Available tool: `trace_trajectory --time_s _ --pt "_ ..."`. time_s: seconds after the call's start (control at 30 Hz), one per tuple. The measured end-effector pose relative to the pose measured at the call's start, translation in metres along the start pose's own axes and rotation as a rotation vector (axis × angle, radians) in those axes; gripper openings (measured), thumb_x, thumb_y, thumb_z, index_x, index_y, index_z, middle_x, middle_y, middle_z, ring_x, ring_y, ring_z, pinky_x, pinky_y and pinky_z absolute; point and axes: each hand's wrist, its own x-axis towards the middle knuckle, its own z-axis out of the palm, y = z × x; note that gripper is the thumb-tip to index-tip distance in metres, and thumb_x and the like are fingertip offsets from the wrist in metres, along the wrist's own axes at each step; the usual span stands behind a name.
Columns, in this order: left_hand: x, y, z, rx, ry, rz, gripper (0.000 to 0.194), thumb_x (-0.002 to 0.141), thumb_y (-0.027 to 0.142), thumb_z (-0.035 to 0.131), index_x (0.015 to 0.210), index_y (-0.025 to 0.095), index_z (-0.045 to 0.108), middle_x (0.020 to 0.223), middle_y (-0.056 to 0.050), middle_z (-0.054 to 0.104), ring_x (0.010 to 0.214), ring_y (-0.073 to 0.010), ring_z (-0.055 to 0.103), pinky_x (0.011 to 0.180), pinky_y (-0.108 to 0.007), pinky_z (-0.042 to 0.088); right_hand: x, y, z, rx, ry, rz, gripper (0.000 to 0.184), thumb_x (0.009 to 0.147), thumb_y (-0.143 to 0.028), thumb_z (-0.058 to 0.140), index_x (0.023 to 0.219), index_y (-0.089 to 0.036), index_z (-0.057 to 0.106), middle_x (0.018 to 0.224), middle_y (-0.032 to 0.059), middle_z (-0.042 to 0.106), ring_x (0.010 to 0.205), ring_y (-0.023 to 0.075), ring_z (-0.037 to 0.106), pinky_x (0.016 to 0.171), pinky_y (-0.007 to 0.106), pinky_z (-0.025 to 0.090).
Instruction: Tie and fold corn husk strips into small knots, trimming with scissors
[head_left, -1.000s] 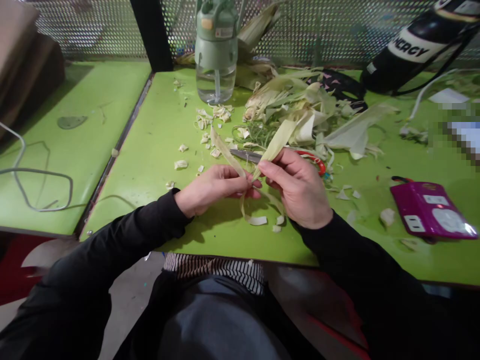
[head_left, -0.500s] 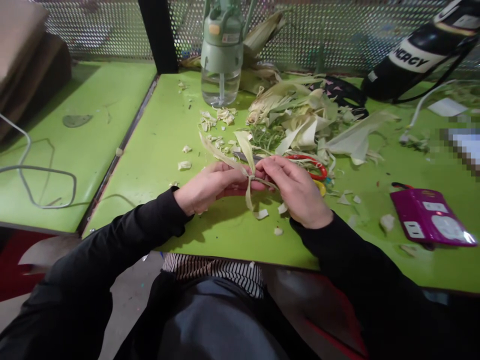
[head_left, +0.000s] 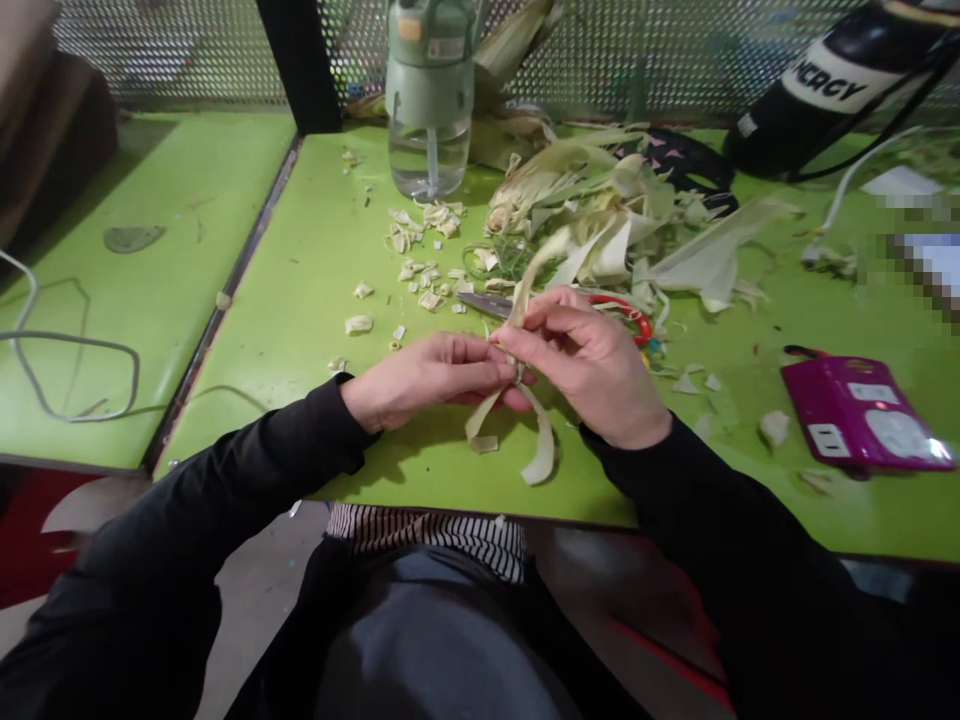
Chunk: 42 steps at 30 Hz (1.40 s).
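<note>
Where the fingertips meet: pale husk piece [head_left: 538, 450], banded, held in two bare hands

As it lies mid-frame, above the near part of the green table [head_left: 300, 290], the husk piece shows one strip rising between the fingers, a gathered, knot-like middle, and two curling tails hanging below.

Left hand [head_left: 435, 375]: fingers mostly closed, thumb and fingertips pinching the gathered middle from the left. Right hand [head_left: 600, 375]: half curled, thumb and forefinger closed on the base of the upright strip.

Handling, by judgement: very light; thin and pliant, with a little spring along the grain; faintly slick; apt to split lengthwise if pulled hard or across the fibres. Best hold: the gathered middle, where the layers bunch; the loose tails are the weaker grip.

Surroundings: scissors [head_left: 634, 318], red-handled, just beyond the right hand, blades pointing left, partly hidden. Small husk scraps [head_left: 424, 273], strewn left of the blades. Husk heap [head_left: 615, 250], upper centre to right, dry and layered. Water bottle [head_left: 430, 95], green-topped, upright, top centre. Black bottle [head_left: 810, 95], tilted, upper right. Purple socket block [head_left: 866, 415], right of frame. Grey cable [head_left: 136, 370], left of frame.
</note>
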Motion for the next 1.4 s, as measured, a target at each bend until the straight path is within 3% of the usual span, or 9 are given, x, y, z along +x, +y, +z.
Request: trace_trajectory --time_s 0.23,0.43,0.57,0.63,0.83,0.9,1.07,1.27,1.4 --pt "-0.001 -0.006 0.003 0.007 -0.022 -0.03 0.028 0.081 0.036 0.08 0.083 0.01 0.071 0.087 -0.008 0.077 0.062 -0.0079 0.059 0.061 -0.022 0.048 -0.003 0.001 0.005 0.055 0.025 0.011 0.018 0.089 -0.03 0.069 0.073 -0.023 0.071 0.088 0.0019 0.06 0.085 0.0174 0.058 0.08 0.036 0.05" --pt "0.0 -0.005 0.005 -0.099 -0.073 -0.041 0.022 0.081 0.031 0.08 0.082 0.011 0.072 0.086 -0.009 0.078 0.072 -0.0121 0.067 0.075 -0.026 0.054 -0.003 0.003 0.01 0.069 0.015 -0.007 0.02 0.09 -0.035 0.069 0.074 -0.023 0.067 0.086 0.0011 0.059 0.08 0.0154 0.058 0.073 0.033 0.05" --pt "0.001 -0.002 0.005 -0.206 0.023 0.029 0.006 0.087 0.018 0.069 0.087 0.013 0.072 0.092 -0.008 0.079 0.089 -0.015 0.073 0.09 -0.03 0.055 -0.002 -0.005 -0.001 0.07 0.125 0.028 0.019 0.095 -0.044 0.06 0.091 -0.026 0.066 0.085 0.0014 0.063 0.069 0.0142 0.055 0.063 0.031 0.048" --pt "0.002 -0.001 0.004 -0.247 0.083 0.083 0.006 0.086 0.012 0.064 0.084 0.013 0.07 0.093 -0.008 0.079 0.094 -0.0157 0.074 0.094 -0.031 0.055 -0.002 -0.01 -0.009 0.003 0.126 0.016 0.022 0.096 -0.046 0.059 0.088 -0.026 0.063 0.082 0.0022 0.063 0.067 0.0149 0.054 0.062 0.032 0.047" --pt "0.006 -0.002 0.0 -0.237 0.173 0.247 0.002 0.083 0.014 0.072 0.084 0.013 0.072 0.098 -0.006 0.078 0.079 -0.0087 0.071 0.086 -0.024 0.056 -0.007 -0.013 -0.01 -0.336 0.123 -0.339 0.018 0.088 -0.031 0.07 0.073 -0.024 0.063 0.075 0.0039 0.063 0.071 0.0202 0.058 0.066 0.037 0.046" --pt "0.008 -0.003 -0.001 -0.228 0.195 0.296 0.007 0.082 0.017 0.074 0.087 0.012 0.073 0.099 -0.006 0.078 0.08 -0.0088 0.07 0.085 -0.024 0.056 -0.009 -0.011 -0.004 -0.408 0.116 -0.383 0.014 0.086 -0.029 0.072 0.075 -0.024 0.065 0.074 0.0043 0.065 0.072 0.0211 0.059 0.066 0.037 0.046" --pt "0.011 -0.005 -0.002 -0.14 0.258 0.302 0.009 0.082 0.018 0.072 0.089 0.012 0.075 0.101 -0.007 0.078 0.082 -0.0098 0.069 0.086 -0.026 0.055 -0.013 -0.008 0.003 -0.459 0.151 -0.331 0.015 0.091 -0.024 0.063 0.076 -0.023 0.064 0.075 0.0055 0.067 0.072 0.0205 0.062 0.063 0.034 0.045" --pt "0.012 -0.008 0.002 -0.139 0.31 0.365 0.016 0.082 0.027 0.076 0.089 0.013 0.074 0.096 -0.008 0.078 0.084 -0.0121 0.069 0.085 -0.026 0.054 -0.016 -0.004 0.008 -0.68 0.134 -0.313 0.013 0.09 -0.032 0.067 0.083 -0.02 0.067 0.081 0.0075 0.07 0.076 0.0231 0.064 0.063 0.034 0.043" --pt "0.012 -0.007 0.003 -0.082 0.325 0.367 0.015 0.085 0.027 0.073 0.091 0.013 0.075 0.095 -0.007 0.078 0.084 -0.0115 0.069 0.085 -0.025 0.053 -0.014 -0.007 0.009 -0.549 0.138 -0.306 0.017 0.092 -0.022 0.059 0.075 -0.021 0.061 0.076 0.0059 0.065 0.074 0.0213 0.062 0.064 0.034 0.044"
